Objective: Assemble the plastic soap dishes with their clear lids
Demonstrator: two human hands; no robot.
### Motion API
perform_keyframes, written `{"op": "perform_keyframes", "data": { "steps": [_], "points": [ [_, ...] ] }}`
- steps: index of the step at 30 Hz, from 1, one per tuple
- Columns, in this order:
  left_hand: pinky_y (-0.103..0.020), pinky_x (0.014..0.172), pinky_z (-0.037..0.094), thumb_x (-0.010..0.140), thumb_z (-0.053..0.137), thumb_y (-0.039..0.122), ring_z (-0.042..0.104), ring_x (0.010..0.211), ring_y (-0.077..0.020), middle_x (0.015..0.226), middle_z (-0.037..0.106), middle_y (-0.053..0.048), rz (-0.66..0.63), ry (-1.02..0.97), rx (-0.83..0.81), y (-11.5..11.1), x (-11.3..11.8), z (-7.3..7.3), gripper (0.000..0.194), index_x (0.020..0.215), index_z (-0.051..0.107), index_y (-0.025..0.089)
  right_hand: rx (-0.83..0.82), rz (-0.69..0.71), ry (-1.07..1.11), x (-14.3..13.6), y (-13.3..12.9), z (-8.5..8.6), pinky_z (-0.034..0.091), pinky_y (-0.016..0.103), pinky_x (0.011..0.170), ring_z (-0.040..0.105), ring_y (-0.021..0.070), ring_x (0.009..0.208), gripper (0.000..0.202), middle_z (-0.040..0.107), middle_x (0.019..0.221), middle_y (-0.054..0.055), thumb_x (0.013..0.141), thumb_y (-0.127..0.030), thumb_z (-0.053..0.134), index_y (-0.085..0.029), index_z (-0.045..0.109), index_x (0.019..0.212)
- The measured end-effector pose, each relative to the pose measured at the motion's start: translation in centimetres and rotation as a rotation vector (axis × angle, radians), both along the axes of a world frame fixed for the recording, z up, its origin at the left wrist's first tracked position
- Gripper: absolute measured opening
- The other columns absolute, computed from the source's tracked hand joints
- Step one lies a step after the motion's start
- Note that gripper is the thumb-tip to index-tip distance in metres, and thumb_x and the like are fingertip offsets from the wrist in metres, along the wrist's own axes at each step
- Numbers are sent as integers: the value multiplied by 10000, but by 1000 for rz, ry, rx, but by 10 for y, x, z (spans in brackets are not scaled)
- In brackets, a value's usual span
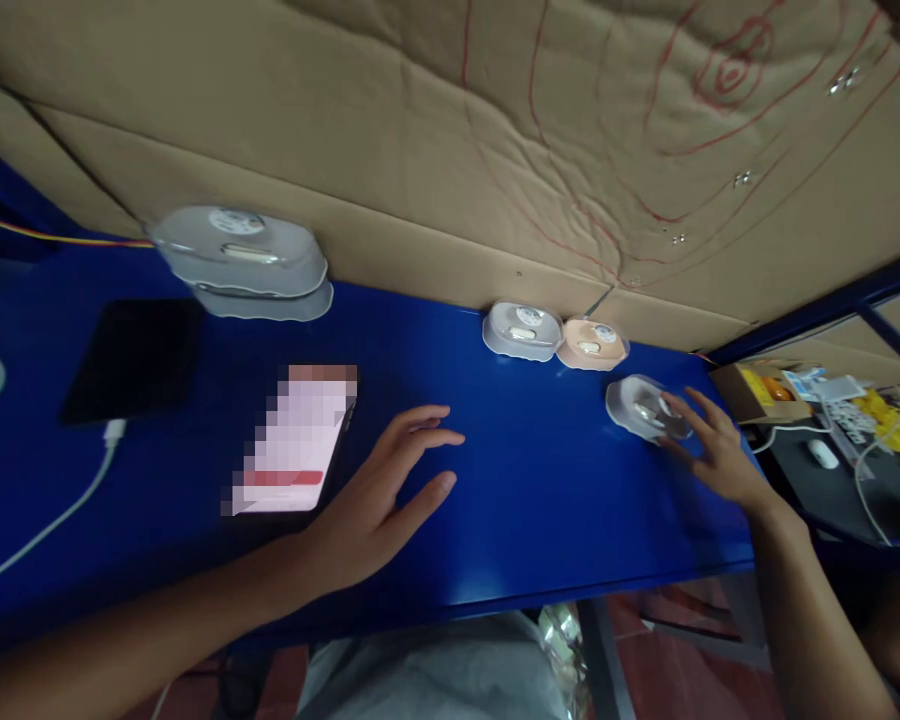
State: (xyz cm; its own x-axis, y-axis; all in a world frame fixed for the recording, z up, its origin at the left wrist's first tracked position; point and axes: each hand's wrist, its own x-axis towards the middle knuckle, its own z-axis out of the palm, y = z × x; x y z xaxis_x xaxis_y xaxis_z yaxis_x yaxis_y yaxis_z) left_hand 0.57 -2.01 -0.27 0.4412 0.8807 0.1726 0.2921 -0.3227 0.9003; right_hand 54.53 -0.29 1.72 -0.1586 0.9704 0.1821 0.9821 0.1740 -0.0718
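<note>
My left hand (pixel 390 490) hovers over the blue table, holding nothing, its fingers apart. Just beyond its wrist lies a phone (pixel 296 435) with a lit, partly blurred-out screen. My right hand (pixel 712 450) is at the right end of a small grey lidded container (pixel 634 408) with a clear cover. Its fingers are spread around that end; whether they touch the lid is unclear. Near the cardboard wall, another small grey container (pixel 523 332) stands side by side with a peach one (pixel 592 345). Both have clear lids with round stickers and a pale handle.
At the back left stand larger grey lidded containers (pixel 251 270), one on another. A dark tablet (pixel 139 360) with a white cable (pixel 82 510) lies in front. A cardboard wall (pixel 330 130) rises behind the blue table (pixel 540 500). On the right, another desk holds a white mouse (pixel 823 454).
</note>
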Motion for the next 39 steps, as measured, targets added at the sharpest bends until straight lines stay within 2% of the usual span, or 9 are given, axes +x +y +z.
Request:
{"op": "perform_keyframes", "data": {
  "steps": [6, 12, 16, 21, 24, 29, 31, 36, 39],
  "points": [
    [-561, 1231, 441, 1099, 536, 347, 522, 1457, -336, 1582, 487, -102, -32, 2, -1, 2, -2, 0, 265, 1345, 633, 335, 142, -70, 31, 40, 62, -17, 446, 678, 1139, 574, 445, 1394, 587, 603, 1478, 250, 963, -473, 510, -203, 630, 1470],
    [-519, 1223, 446, 1096, 536, 326, 548, 1443, -315, 1540, 523, -90, -49, 23, -14, 2, -2, 3, 239, 1305, 652, 337, 215, 20, 86, 19, 97, -29, 437, 571, 1123, 579, 395, 1372, 510, 627, 1436, 236, 979, -522, 627, -211, 680, 1380],
    [-504, 1204, 466, 1093, 537, 317, 559, 1431, -308, 1541, 514, -94, -89, 47, -7, 1, -1, 3, 241, 1308, 645, 334, 234, 79, 104, -4, 108, -38, 410, 600, 1153, 544, 423, 1400, 583, 591, 1493, 234, 999, -595, 624, -210, 648, 1437],
    [-478, 1183, 489, 1083, 547, 299, 589, 1398, -306, 1530, 533, -96, -101, 59, 10, 1, -1, 2, 224, 1275, 663, 314, 247, 140, 126, -69, 114, -31, 368, 674, 1193, 484, 457, 1451, 706, 499, 1615, 205, 994, -648, 640, -251, 529, 1568],
    [-469, 1188, 488, 1082, 549, 292, 601, 1386, -299, 1509, 552, -99, -96, 56, 37, 3, 0, 2, 214, 1259, 669, 298, 220, 189, 123, -140, 117, -21, 311, 697, 1239, 385, 448, 1557, 781, 374, 1715, 195, 1014, -611, 636, -246, 385, 1656],
    [-452, 1178, 504, 1089, 534, 272, 613, 1374, -277, 1495, 557, -97, -66, 102, 88, 5, -1, 2, 214, 1256, 668, 290, 48, 552, 91, -277, 132, -13, 198, 650, 1320, 221, 359, 1661, 765, 293, 1772, 176, 1074, -490, 557, -206, 241, 1710],
    [-446, 1174, 511, 1093, 521, 252, 614, 1373, -264, 1513, 535, -94, -31, 132, 110, 6, -2, 2, 235, 1285, 649, 298, 15, 550, 80, -312, 135, -13, 169, 658, 1322, 215, 366, 1660, 737, 319, 1756, 194, 1073, -409, 566, -179, 262, 1704],
    [-516, 1225, 467, 1042, 619, 250, 496, 1495, -313, 1586, 434, -118, 136, 184, 208, 4, -1, 2, 410, 1433, 516, 314, -8, 644, 144, -323, 86, -10, 300, 629, 1267, 441, 364, 1513, 545, 531, 1575, 188, 1071, -344, 583, -217, 495, 1594],
    [-608, 1237, 423, 991, 700, 260, 381, 1571, -384, 1678, 314, -144, 193, 210, 247, 2, 1, 0, 571, 1498, 444, 326, -58, 717, 205, -301, 39, -5, 276, 684, 1269, 361, 401, 1569, 509, 506, 1571, 162, 1035, -474, 657, -278, 592, 1500]
  ]
}}
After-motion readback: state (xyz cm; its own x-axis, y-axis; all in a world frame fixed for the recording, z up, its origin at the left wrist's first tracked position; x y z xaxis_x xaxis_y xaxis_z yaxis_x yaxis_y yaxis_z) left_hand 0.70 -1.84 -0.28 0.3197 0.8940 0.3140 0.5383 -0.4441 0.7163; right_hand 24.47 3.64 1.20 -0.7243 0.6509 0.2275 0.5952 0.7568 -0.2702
